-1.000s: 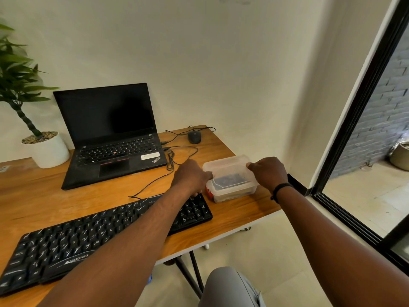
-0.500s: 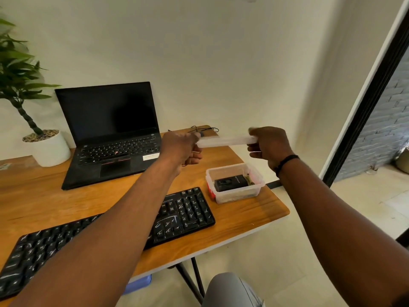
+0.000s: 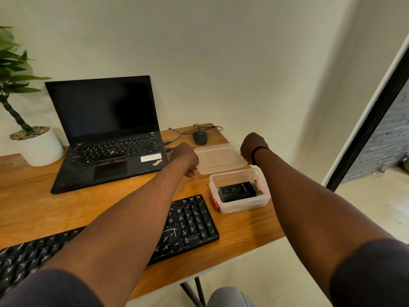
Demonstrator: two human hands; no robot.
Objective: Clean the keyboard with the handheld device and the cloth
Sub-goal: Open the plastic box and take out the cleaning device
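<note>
The keyboard [image 3: 124, 238] lies black along the near edge of the desk [image 3: 39, 209], at about seven o'clock in the scene, with the person's left forearm crossing over its right half. Just beside its right end, at four o'clock from the middle, an open clear box [image 3: 240, 191] holds a black device [image 3: 236, 191]; what else lies in it is too small to make out. Beyond the box, at about one o'clock from the keyboard's end, the clear lid [image 3: 219, 158] sits flat on the desk. The left hand [image 3: 184, 159] pinches the lid's left edge, fingers curled under. The right hand [image 3: 253, 147] grips its right edge, fingers clenched round the rim. A laptop [image 3: 106, 134] stands open at eleven o'clock, a plant [image 3: 28, 129] at nine, and a mouse [image 3: 200, 137] past the lid at twelve.
</note>
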